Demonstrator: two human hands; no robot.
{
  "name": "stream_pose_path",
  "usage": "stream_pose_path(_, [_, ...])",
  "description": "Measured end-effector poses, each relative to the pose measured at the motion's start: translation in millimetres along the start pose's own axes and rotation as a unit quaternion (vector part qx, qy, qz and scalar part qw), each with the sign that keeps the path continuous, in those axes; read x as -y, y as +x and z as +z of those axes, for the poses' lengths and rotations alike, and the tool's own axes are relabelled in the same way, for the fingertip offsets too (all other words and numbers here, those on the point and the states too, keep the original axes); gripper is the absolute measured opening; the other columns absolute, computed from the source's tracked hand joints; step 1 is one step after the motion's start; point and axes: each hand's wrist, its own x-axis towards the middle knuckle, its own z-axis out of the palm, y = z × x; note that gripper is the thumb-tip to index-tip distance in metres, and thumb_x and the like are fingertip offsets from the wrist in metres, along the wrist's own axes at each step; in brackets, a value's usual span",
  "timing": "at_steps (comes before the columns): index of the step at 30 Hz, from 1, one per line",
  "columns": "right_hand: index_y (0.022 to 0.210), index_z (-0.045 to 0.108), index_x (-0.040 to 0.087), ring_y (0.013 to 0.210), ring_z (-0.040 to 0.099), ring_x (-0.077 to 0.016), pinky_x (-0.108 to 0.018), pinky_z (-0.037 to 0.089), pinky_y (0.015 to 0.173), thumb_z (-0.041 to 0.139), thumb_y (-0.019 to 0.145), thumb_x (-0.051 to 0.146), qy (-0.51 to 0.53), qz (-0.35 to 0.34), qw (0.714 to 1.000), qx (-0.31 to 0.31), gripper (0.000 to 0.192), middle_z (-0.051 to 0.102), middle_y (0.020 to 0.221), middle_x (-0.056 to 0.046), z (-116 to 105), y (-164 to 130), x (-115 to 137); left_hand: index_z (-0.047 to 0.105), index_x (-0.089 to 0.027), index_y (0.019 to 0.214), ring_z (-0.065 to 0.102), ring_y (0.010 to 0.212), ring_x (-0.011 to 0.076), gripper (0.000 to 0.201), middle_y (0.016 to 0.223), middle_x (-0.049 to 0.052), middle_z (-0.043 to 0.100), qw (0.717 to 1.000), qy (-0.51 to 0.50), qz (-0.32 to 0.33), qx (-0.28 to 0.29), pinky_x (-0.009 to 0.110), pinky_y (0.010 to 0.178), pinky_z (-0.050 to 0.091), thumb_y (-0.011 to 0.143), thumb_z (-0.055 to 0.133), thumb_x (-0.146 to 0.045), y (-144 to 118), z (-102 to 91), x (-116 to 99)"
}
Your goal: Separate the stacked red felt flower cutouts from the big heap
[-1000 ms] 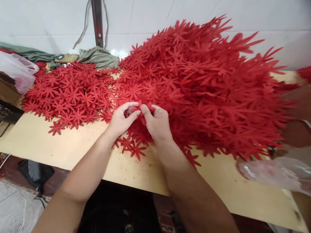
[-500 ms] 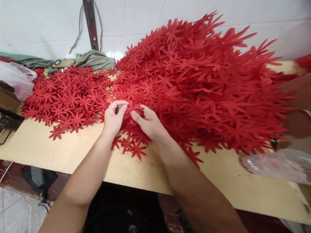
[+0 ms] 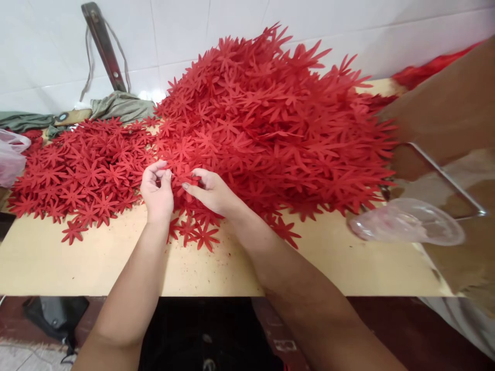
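Over the front of the red pile, my left hand [image 3: 158, 191] has its thumb and fingertips closed in a pinch; whatever they hold is too small to make out. Close beside it, my right hand [image 3: 212, 191] pinches a red petal cutout [image 3: 190, 179] between thumb and fingers. Below the hands, several loose red flower-shaped cutouts [image 3: 205, 237] lie on the tabletop. Behind and to the right rises a tall heap of the same cutouts [image 3: 266, 113]. A lower heap [image 3: 81, 170] spreads out to the left of my left hand.
The pale wooden table [image 3: 216, 278] has its front edge near my body. A clear plastic bag [image 3: 406, 221] lies at the right, by a brown cardboard box [image 3: 444, 118]. Grey-green cloth [image 3: 119, 107] lies along the wall, below a metal bracket [image 3: 103, 46]. Another plastic bag [image 3: 11, 154] sits far left.
The view has turned to the right, so the heaps and hands sit further left. My two hands have drawn slightly apart at the fingertips, with the red piece staying by the right hand.
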Motion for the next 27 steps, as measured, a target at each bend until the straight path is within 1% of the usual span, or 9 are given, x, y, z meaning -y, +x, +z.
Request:
stream_pose_path(3, [0.067, 0.05, 0.018, 0.053, 0.05, -0.008, -0.023, 0.042, 0.055, 0.067, 0.068, 0.035, -0.007, 0.007, 1.0, 0.017, 0.024, 0.055, 0.058, 0.004, -4, -2, 3, 0.056, -0.018, 0.086, 0.051, 0.064, 0.0059, 0.016, 0.067, -0.004, 0.054, 1.0, 0.005, 0.007, -0.024, 0.018, 0.068, 0.043, 0.072, 0.064, -0.019, 5, -3.8, 3])
stream_pose_path(5, [0.063, 0.048, 0.018, 0.051, 0.046, -0.0065, -0.021, 0.039, 0.052, 0.067, 0.068, 0.035, -0.012, 0.01, 1.0, 0.018, 0.026, 0.051, 0.055, 0.005, -9, -3, 5, 0.056, -0.019, 0.087, 0.052, 0.065, 0.0053, 0.015, 0.074, -0.002, 0.056, 0.997, 0.003, 0.002, -0.075, 0.018, 0.067, 0.043, 0.075, 0.062, -0.025, 13, -11.7, 6])
stream_pose_path(8, [0.063, 0.048, 0.018, 0.05, 0.041, -0.0051, -0.021, 0.035, 0.05, 0.069, 0.066, 0.038, 0.014, 0.003, 1.0, -0.017, 0.03, 0.046, 0.054, 0.006, -19, -3, 6, 0.056, -0.019, 0.091, 0.049, 0.059, 0.0042, 0.02, 0.078, -0.002, 0.056, 0.99, -0.025, -0.048, -0.13, 0.019, 0.059, 0.041, 0.078, 0.058, -0.034, 26, -25.2, 12])
stream_pose_path(11, [0.068, 0.047, 0.019, 0.049, 0.042, -0.0056, -0.021, 0.035, 0.049, 0.073, 0.06, 0.045, 0.062, 0.01, 0.997, -0.035, 0.037, 0.048, 0.054, 0.007, -23, -1, 4, 0.058, -0.019, 0.093, 0.054, 0.064, 0.0056, 0.023, 0.084, 0.0, 0.06, 0.993, -0.033, -0.079, -0.083, 0.019, 0.06, 0.043, 0.076, 0.061, -0.034, 29, -28.2, 12])
stream_pose_path(14, [0.069, 0.049, 0.019, 0.049, 0.045, -0.0061, -0.022, 0.036, 0.05, 0.073, 0.059, 0.05, 0.077, 0.018, 0.996, -0.027, 0.039, 0.052, 0.054, 0.006, -21, 0, 2, 0.061, -0.018, 0.092, 0.06, 0.08, 0.0091, 0.019, 0.093, 0.002, 0.064, 0.998, -0.005, -0.053, -0.036, 0.021, 0.072, 0.047, 0.076, 0.061, -0.029, 23, -22.5, 9])
stream_pose_path(17, [0.061, 0.049, 0.018, 0.046, 0.042, -0.0054, -0.022, 0.035, 0.048, 0.07, 0.061, 0.054, 0.057, 0.022, 0.997, -0.042, 0.041, 0.052, 0.051, 0.005, -17, 1, 0, 0.063, -0.016, 0.09, 0.06, 0.09, 0.0107, 0.015, 0.095, 0.004, 0.065, 0.998, 0.037, -0.008, -0.056, 0.024, 0.087, 0.045, 0.077, 0.061, -0.023, 20, -19.4, 6])
stream_pose_path(19, [0.057, 0.048, 0.018, 0.044, 0.039, -0.0051, -0.022, 0.032, 0.046, 0.069, 0.06, 0.057, 0.043, 0.033, 0.997, -0.06, 0.044, 0.049, 0.048, 0.005, -15, 1, -1, 0.063, -0.016, 0.089, 0.059, 0.091, 0.011, 0.014, 0.095, 0.004, 0.065, 0.997, 0.051, 0.016, -0.062, 0.025, 0.089, 0.044, 0.077, 0.06, -0.022, 18, -19.0, 4])
stream_pose_path(21, [0.057, 0.048, 0.018, 0.044, 0.036, -0.005, -0.022, 0.03, 0.045, 0.069, 0.057, 0.06, 0.033, 0.041, 0.995, -0.082, 0.047, 0.045, 0.047, 0.006, -14, 1, -1, 0.063, -0.016, 0.089, 0.059, 0.087, 0.0111, 0.014, 0.093, 0.004, 0.065, 0.998, 0.05, 0.028, -0.023, 0.025, 0.087, 0.045, 0.078, 0.059, -0.024, 14, -17.3, 1])
stream_pose_path(27, [0.055, 0.049, 0.017, 0.047, 0.036, -0.0047, -0.022, 0.03, 0.047, 0.066, 0.053, 0.067, -0.003, 0.021, 0.992, -0.126, 0.053, 0.044, 0.048, 0.006, -12, 1, 1, 0.067, -0.019, 0.091, 0.058, 0.086, 0.0127, 0.022, 0.094, 0.005, 0.063, 0.976, 0.072, 0.041, 0.199, 0.025, 0.08, 0.046, 0.074, 0.065, -0.033, -8, -3.1, -9])
